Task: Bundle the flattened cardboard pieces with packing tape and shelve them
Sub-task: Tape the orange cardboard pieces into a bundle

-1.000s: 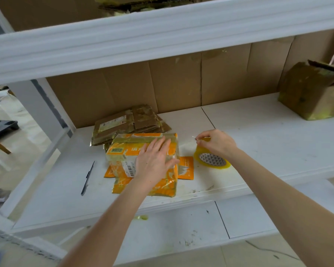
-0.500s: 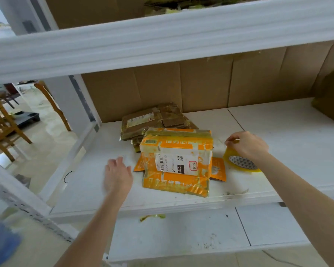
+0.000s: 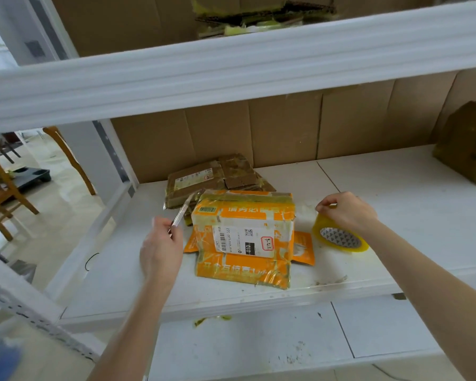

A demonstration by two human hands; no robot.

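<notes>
A stack of flattened orange and white cardboard (image 3: 243,237), wrapped in clear tape, lies on the white shelf (image 3: 396,193). My left hand (image 3: 161,244) is just left of it and grips a slim metal cutter (image 3: 183,211) whose tip points up toward the stack's far left corner. My right hand (image 3: 346,213) pinches the top of a yellowish roll of packing tape (image 3: 340,237) standing tilted on the shelf, right of the stack. Behind the stack lies a brown taped cardboard bundle (image 3: 204,180).
A brown open box (image 3: 467,144) stands at the shelf's far right. Cardboard sheets line the back wall. The upper shelf (image 3: 231,59) carries more flattened cardboard (image 3: 259,17). A lower shelf (image 3: 259,342) shows below. Wooden chairs (image 3: 0,182) stand on the floor at left.
My left hand left the top of the stack, swept left to the shelf, and now holds the cutter lifted beside the stack. My right hand stayed on the tape roll.
</notes>
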